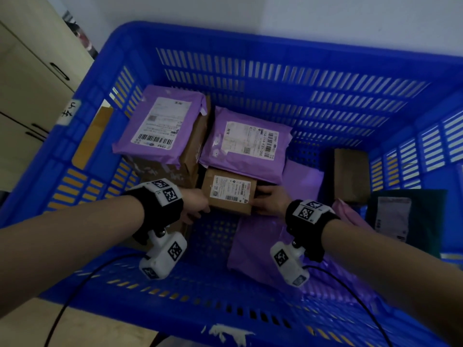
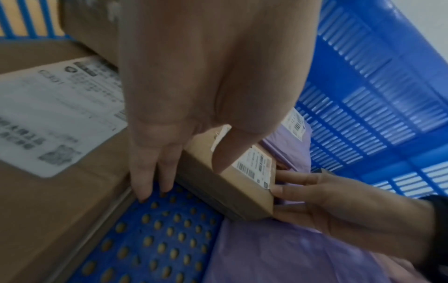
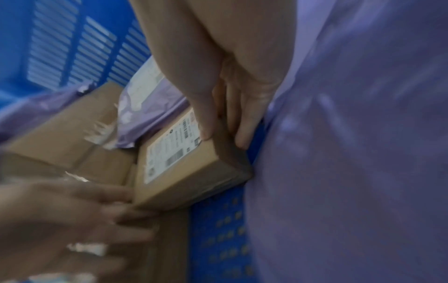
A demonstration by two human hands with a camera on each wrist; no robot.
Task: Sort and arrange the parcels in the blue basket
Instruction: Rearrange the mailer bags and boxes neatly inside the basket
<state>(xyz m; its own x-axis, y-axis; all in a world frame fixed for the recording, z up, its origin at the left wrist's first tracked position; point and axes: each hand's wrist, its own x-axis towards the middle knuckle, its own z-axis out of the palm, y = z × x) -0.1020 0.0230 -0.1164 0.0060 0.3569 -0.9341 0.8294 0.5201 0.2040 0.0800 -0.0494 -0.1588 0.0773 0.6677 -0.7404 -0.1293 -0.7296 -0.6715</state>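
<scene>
While both hands reach down into the big blue slotted plastic basket [image 1: 250,36], the parcels lie sorted from left to right: a tall brown cardboard box [image 1: 175,171] stands against the left wall with a purple plastic mailer bag bearing a white label [image 1: 160,126] laid flat on top, seemingly stacked to save floor room. Just beside it, the left hand [image 1: 196,205] rests its straight, relaxed fingers [image 2: 150,172] down along the left end of a small brown cardboard box with a white shipping label [image 1: 229,191], the thumb lying on the label; the fingers press rather than wrap. This small box sits low in the middle of the basket, its far edge tucked under a second purple labelled mailer [image 1: 246,144]. On its right end the right hand [image 1: 269,200] has its fingers [image 3: 240,118] straight against the side and its thumb on the top edge, so the box is squeezed between the two palms, probably to nudge it square. Further right lie a flat purple bag [image 1: 260,246], another brown box [image 1: 350,176] and a dark green parcel [image 1: 406,216].
</scene>
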